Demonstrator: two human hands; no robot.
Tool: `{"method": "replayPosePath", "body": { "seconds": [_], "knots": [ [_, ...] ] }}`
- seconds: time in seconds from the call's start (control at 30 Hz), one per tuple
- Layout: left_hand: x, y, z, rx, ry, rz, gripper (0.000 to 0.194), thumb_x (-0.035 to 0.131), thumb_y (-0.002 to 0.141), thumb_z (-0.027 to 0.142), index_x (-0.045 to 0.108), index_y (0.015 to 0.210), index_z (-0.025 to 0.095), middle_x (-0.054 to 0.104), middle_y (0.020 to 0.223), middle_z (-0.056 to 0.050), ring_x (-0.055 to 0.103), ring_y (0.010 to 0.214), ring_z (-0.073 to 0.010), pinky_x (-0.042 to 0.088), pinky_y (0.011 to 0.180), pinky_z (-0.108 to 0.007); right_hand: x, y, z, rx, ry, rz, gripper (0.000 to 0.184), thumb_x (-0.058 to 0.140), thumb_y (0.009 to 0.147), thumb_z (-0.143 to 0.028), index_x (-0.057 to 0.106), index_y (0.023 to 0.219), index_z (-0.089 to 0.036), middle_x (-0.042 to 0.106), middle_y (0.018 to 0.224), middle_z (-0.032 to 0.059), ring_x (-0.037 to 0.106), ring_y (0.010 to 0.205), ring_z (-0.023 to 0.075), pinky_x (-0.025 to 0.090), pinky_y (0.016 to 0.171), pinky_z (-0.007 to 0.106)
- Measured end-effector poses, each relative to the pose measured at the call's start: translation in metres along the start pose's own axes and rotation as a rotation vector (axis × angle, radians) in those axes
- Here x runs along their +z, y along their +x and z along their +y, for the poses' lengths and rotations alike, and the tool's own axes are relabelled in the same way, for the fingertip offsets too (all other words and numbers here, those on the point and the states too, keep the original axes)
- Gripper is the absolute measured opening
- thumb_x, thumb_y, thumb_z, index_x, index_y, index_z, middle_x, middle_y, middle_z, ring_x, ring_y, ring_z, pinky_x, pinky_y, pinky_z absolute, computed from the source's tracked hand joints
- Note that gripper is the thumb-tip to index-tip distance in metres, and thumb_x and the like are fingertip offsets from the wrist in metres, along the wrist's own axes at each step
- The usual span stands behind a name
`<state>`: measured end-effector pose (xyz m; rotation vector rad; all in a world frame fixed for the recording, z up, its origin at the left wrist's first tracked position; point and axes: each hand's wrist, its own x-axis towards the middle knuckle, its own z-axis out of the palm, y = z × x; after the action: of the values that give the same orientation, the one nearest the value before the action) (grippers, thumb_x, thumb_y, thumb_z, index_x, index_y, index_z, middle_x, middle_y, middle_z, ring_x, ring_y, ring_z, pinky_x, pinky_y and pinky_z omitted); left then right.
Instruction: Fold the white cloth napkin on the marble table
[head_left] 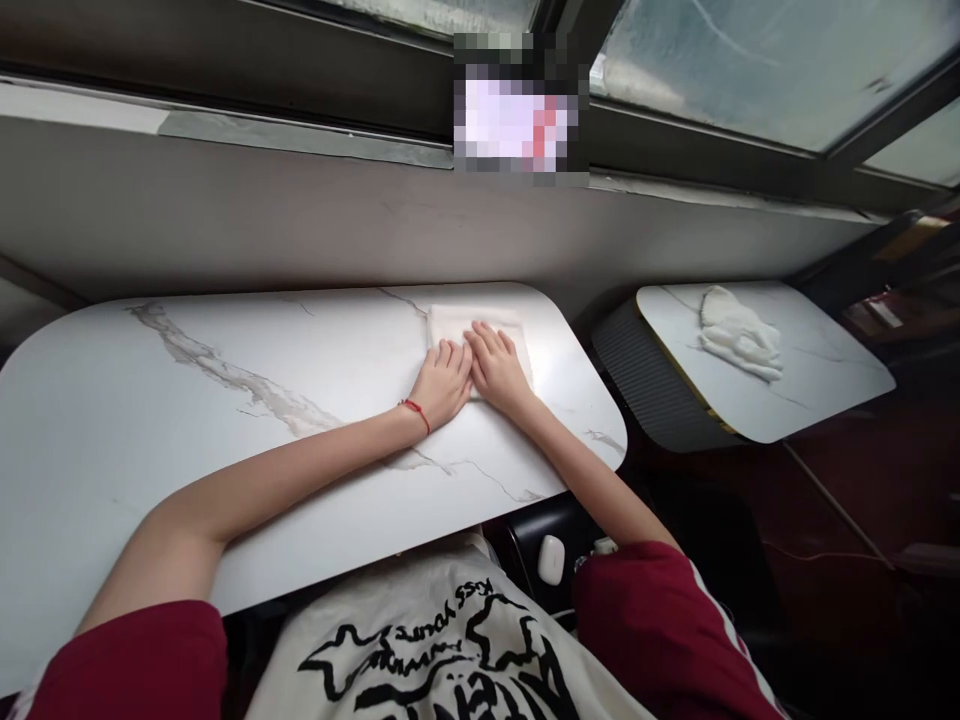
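A white cloth (pixel 444 322), folded into a flat rectangle, lies on a white marble-patterned tabletop (pixel 187 420), toward its right end. My left hand (pixel 444 382), with a red cord bracelet (pixel 415 412) at the wrist, rests on the cloth's left part, fingers laid out flat. Beside it, touching, my right hand (pixel 496 368) lies palm down over the middle of the cloth with its fingers extended. Neither hand is wrapped around the cloth. The palms hide part of it.
To the right stands a smaller marble-topped cabinet (pixel 817 330) with a crumpled white cloth (pixel 739 335) on it. A wall and window frame (pixel 712 125) run behind the table. Below its front edge, a small white case (pixel 551 560) sits on a black surface.
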<state>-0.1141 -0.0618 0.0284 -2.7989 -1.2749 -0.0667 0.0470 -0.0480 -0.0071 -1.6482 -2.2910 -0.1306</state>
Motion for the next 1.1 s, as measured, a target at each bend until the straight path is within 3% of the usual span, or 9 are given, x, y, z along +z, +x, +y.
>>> {"method": "replayPosePath", "body": {
  "seconds": [0.13,0.27,0.37,0.47,0.57,0.7,0.87,1.1],
  "knots": [
    [0.002,-0.057,0.013,0.149,0.063,0.05,0.058,0.038,0.102,0.031,0.044,0.147,-0.005,0.053,0.145,-0.028,0.048,0.133,-0.0399,0.04,0.105,-0.048,-0.014,-0.064,-0.042,-0.065,-0.032,0.042,0.053,0.028,0.103,-0.021,0.046,0.151,-0.008,0.046,0.158,0.0197,0.034,0.152,0.0297,0.03,0.122,0.051],
    [-0.004,-0.103,0.024,0.297,0.147,0.112,0.059,0.05,0.098,0.042,0.055,0.138,-0.002,0.062,0.133,-0.023,0.056,0.12,-0.0349,0.044,0.099,-0.043,-0.027,-0.117,-0.079,-0.097,-0.032,0.088,0.064,0.032,0.101,-0.02,0.022,0.162,-0.006,0.038,0.161,0.0224,0.025,0.156,0.032,0.03,0.122,0.055],
    [-0.012,-0.123,0.031,0.32,0.184,0.095,0.056,0.055,0.096,0.045,0.06,0.13,0.002,0.065,0.125,-0.021,0.058,0.112,-0.0322,0.046,0.093,-0.041,-0.033,-0.136,-0.097,-0.124,-0.04,0.067,0.07,0.035,0.099,-0.02,0.014,0.164,-0.004,0.037,0.161,0.0246,0.024,0.156,0.0345,0.03,0.121,0.056],
    [-0.017,-0.133,0.036,0.291,0.216,0.065,0.052,0.056,0.097,0.044,0.063,0.126,0.001,0.067,0.12,-0.022,0.059,0.109,-0.0312,0.047,0.093,-0.042,-0.036,-0.139,-0.104,-0.159,-0.039,0.048,0.069,0.035,0.098,-0.02,0.016,0.163,-0.002,0.037,0.161,0.026,0.021,0.157,0.0356,0.029,0.121,0.057],
    [-0.015,-0.135,0.039,0.245,0.268,0.044,0.054,0.052,0.099,0.042,0.063,0.129,-0.001,0.067,0.123,-0.023,0.06,0.112,-0.0324,0.047,0.096,-0.042,-0.036,-0.127,-0.098,-0.198,-0.038,0.007,0.064,0.035,0.099,-0.024,0.028,0.158,-0.002,0.035,0.162,0.0264,0.02,0.157,0.0365,0.028,0.121,0.058],
    [-0.006,-0.119,0.032,0.117,0.254,-0.016,0.057,0.048,0.1,0.036,0.056,0.14,-0.003,0.06,0.139,-0.027,0.054,0.129,-0.0371,0.046,0.103,-0.045,-0.026,-0.089,-0.077,-0.257,-0.022,-0.092,0.058,0.032,0.101,-0.029,0.04,0.154,-0.006,0.034,0.164,0.0218,0.026,0.156,0.0325,0.03,0.122,0.055],
    [-0.002,-0.084,0.007,-0.088,0.083,-0.08,0.058,0.039,0.1,0.027,0.045,0.15,-0.002,0.049,0.152,-0.027,0.045,0.141,-0.0384,0.041,0.11,-0.048,-0.005,-0.026,-0.061,-0.256,-0.001,-0.12,0.057,0.031,0.101,-0.03,0.045,0.152,-0.008,0.036,0.164,0.0202,0.029,0.155,0.0319,0.027,0.123,0.054],
    [-0.004,-0.054,-0.036,-0.221,0.064,-0.093,0.059,0.033,0.102,0.025,0.04,0.151,-0.005,0.044,0.154,-0.029,0.039,0.143,-0.0381,0.038,0.108,-0.048,0.016,0.04,-0.056,-0.337,-0.014,-0.081,0.055,0.031,0.102,-0.031,0.048,0.149,-0.008,0.04,0.161,0.0204,0.032,0.153,0.0311,0.027,0.121,0.05]
  ]
}}
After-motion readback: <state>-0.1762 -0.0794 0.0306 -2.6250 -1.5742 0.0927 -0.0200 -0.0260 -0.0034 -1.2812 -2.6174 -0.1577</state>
